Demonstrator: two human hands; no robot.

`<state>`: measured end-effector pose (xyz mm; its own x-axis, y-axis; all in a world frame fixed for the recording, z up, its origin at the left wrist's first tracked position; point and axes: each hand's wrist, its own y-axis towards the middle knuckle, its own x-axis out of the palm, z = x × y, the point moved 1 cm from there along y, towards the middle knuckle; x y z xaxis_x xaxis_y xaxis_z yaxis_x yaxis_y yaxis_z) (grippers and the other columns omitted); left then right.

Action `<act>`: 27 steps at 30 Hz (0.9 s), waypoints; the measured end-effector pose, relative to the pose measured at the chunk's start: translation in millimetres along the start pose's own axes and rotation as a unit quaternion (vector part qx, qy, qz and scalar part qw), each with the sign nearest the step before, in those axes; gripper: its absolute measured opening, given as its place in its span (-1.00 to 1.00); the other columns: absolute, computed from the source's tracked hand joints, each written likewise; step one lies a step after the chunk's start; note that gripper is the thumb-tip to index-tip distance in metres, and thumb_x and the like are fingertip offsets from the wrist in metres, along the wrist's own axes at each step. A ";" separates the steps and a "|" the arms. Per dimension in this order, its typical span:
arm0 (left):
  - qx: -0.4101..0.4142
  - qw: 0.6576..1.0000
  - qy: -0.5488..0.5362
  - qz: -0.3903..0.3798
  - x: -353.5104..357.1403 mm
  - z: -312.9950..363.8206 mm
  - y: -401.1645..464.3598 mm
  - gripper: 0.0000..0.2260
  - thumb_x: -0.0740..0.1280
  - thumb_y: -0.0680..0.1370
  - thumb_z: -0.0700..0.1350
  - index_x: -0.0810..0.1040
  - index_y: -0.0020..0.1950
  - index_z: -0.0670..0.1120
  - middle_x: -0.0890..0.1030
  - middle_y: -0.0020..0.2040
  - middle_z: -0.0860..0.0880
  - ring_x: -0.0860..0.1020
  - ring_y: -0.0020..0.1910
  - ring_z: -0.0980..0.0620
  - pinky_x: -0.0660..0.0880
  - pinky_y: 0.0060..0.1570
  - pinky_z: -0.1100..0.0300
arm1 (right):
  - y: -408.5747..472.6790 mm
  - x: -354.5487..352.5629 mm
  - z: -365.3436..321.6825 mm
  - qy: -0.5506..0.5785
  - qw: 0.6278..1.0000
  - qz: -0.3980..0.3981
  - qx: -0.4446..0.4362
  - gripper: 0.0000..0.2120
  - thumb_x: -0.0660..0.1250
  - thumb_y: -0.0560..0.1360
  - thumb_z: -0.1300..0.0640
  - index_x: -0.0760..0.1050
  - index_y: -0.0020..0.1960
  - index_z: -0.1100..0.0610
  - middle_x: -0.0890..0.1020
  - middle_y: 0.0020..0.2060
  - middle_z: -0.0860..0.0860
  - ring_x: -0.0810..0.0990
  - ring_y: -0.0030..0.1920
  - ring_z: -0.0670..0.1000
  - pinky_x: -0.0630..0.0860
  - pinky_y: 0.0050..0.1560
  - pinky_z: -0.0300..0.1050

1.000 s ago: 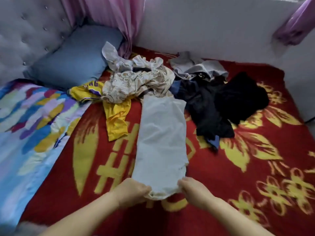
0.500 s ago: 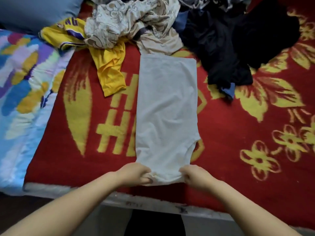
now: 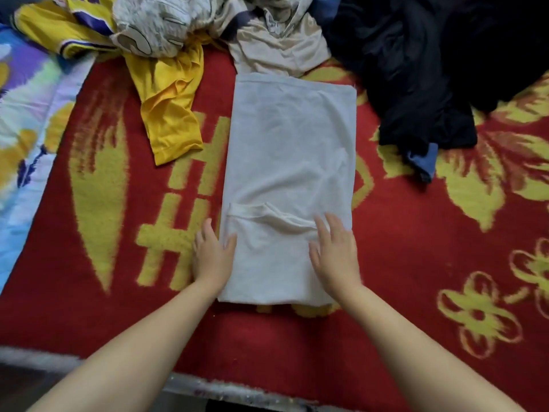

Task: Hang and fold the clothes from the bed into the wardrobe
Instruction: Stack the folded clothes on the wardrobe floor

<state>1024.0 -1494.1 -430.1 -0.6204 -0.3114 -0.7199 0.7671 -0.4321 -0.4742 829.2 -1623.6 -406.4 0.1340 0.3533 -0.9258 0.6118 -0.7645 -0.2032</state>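
Note:
A white garment (image 3: 289,150) lies flat on the red and yellow blanket (image 3: 416,263), folded into a long strip with its near end turned up over itself. My left hand (image 3: 212,257) rests flat on the strip's left edge, fingers straight. On the folded end's right side my right hand (image 3: 334,251) presses flat, fingers spread. Beyond the strip lies a heap of clothes: a yellow jersey (image 3: 169,114), a patterned cream garment (image 3: 160,22), a beige top (image 3: 276,52) and dark clothes (image 3: 416,72).
A multicoloured quilt (image 3: 26,114) covers the bed's left side. The bed's near edge (image 3: 208,391) runs along the bottom of the view, with dark floor below it.
Both hands let go of the near end after folding it up over the strip and now lie flat on it. The view has dropped closer to the bed.

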 end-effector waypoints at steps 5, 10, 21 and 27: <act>-0.058 0.997 -0.048 -0.034 19.3 -40.1 -49.2 -0.70 0.33 0.56 -0.04 0.41 0.13 -0.25 0.55 0.07 -0.27 0.51 0.08 -0.26 0.39 -0.05 0.02 | -64.5 41.2 14.6 -0.141 0.965 -0.203 -0.087 -0.46 0.02 0.60 -0.13 0.10 0.55 -0.05 -0.02 0.55 0.03 -0.08 0.53 0.18 0.05 0.32 0.51; -0.049 0.998 0.048 -0.014 5.7 -47.1 -45.4 -0.80 0.24 0.60 0.01 0.41 -0.06 -0.12 0.56 -0.17 -0.16 0.55 -0.06 -0.26 0.39 -0.18 0.03 | -66.1 34.0 16.4 -0.164 0.966 -0.190 -0.068 -0.48 0.09 0.59 -0.06 0.25 0.50 0.10 0.22 0.51 0.05 0.16 0.50 0.21 0.13 0.27 0.56; 0.416 0.778 0.454 -0.125 4.8 -41.2 -54.4 -0.34 0.19 0.42 -0.24 0.14 0.53 -0.19 0.08 0.53 -0.21 0.08 0.52 -0.17 0.11 0.42 -0.20 | -60.4 51.5 19.7 -0.180 0.958 -0.213 -0.059 -0.17 0.18 0.55 0.12 -0.37 0.51 -0.16 -0.37 0.51 0.05 -0.42 0.45 0.35 -0.17 0.30 0.54; 0.346 0.756 0.500 -0.241 -2.2 -27.7 -54.8 -0.39 -0.12 0.50 -0.38 -0.14 0.56 -0.17 -0.17 0.56 -0.22 -0.16 0.54 -0.18 -0.23 0.48 0.00 | -59.2 26.6 6.7 -0.163 0.934 -0.310 -0.065 -0.27 0.07 0.56 0.36 -0.15 0.57 -0.10 -0.19 0.56 0.04 -0.21 0.50 0.37 0.09 0.42 0.33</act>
<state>987.8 -1446.3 -416.5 -0.1011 0.6701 -0.7353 0.0063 -0.7387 -0.6740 791.3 -1572.6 -421.1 -0.5096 0.5074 -0.6949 0.5847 -0.3882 -0.7123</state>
